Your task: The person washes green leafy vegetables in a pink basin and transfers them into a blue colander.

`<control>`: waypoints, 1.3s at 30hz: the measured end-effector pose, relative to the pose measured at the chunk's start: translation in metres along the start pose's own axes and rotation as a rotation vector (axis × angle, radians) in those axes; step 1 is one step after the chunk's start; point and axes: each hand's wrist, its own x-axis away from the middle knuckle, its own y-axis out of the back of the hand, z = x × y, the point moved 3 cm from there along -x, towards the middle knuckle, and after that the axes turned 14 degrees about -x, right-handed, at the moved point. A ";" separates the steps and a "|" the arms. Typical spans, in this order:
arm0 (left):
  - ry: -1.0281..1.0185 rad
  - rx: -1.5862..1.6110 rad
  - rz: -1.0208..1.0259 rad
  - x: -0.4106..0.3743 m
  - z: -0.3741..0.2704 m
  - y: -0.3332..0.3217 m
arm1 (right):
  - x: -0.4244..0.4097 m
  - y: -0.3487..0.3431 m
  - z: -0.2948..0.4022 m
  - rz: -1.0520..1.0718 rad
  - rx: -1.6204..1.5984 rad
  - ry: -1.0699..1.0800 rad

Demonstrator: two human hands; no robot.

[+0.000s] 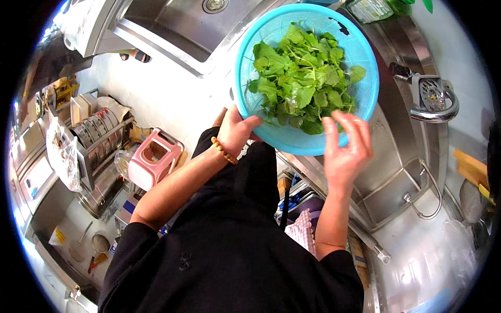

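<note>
A round blue plastic mesh colander (244,78) is tilted before me at the sink's edge, with a heap of wet leafy greens (301,78) in it. A dark torn hole shows in the mesh near its upper right rim. My left hand (236,131), with a beaded bracelet (224,150) at the wrist, grips the lower left rim, thumb on top; the fingers under it are hidden. At the lower right rim, my right hand (347,148) is raised over the colander with its fingers apart, the fingertips close to the leaves. Whether they touch a leaf is unclear.
Stainless sink basins lie ahead (176,27) and at right (383,172), with a curved chrome faucet (436,113). A green bottle (370,9) stands beyond the colander. At left are a pink plastic stool (150,160) and a metal rack (111,135). Another person's sandalled foot (141,56) shows far left.
</note>
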 end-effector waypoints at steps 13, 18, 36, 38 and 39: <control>-0.061 0.011 0.016 0.004 -0.004 -0.001 | 0.010 -0.026 -0.030 -0.012 -0.844 -0.544; -0.001 0.036 -0.008 0.006 -0.002 -0.001 | 0.002 -0.004 -0.042 -0.158 -1.334 -0.850; 0.032 0.130 -0.027 0.011 -0.005 -0.001 | 0.090 0.149 -0.205 -0.828 -0.447 -0.601; 0.054 0.105 -0.013 0.008 -0.002 0.000 | 0.119 0.150 -0.232 -0.691 -0.010 -0.599; 0.060 0.105 -0.010 0.007 0.001 0.001 | 0.117 0.142 -0.228 -0.540 0.289 -0.547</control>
